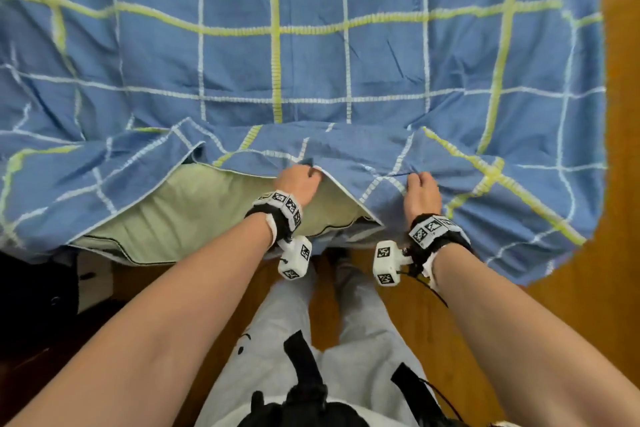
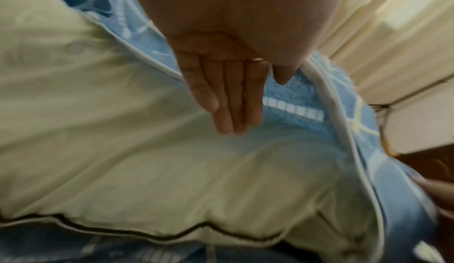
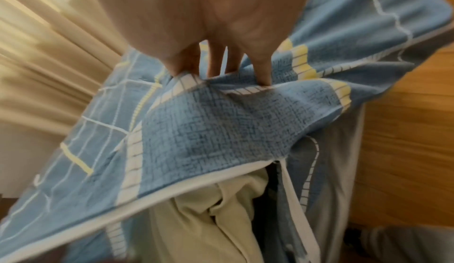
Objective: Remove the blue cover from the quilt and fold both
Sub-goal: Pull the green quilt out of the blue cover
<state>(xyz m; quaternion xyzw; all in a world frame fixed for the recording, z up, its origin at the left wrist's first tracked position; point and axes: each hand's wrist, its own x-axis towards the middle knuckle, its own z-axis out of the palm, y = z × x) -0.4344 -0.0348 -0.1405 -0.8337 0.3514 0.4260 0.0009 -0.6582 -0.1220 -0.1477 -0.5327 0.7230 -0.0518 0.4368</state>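
The blue cover [image 1: 311, 55], checked with white and yellow lines, lies spread over the bed. Its near edge is open and the pale green quilt [image 1: 194, 204] shows in the gap. My left hand [image 1: 301, 180] is at the hem of the opening; in the left wrist view its fingers [image 2: 233, 102] lie straight between the quilt [image 2: 123, 131] and the cover's inner face [image 2: 294, 100], thumb against the blue cloth. To the right of the opening, my right hand [image 1: 422, 187] grips a bunched fold of the cover [image 3: 221, 127], fingertips [image 3: 264, 73] dug into it. Quilt [image 3: 221, 218] hangs out below.
Wooden floor [image 1: 616, 253] runs along the right side and under my feet. A dark object [image 1: 34, 305] stands on the floor at the left by the bed's corner. Cream curtains [image 3: 49, 53] hang behind the bed. My legs in light trousers [image 1: 294, 340] stand against the bed's near edge.
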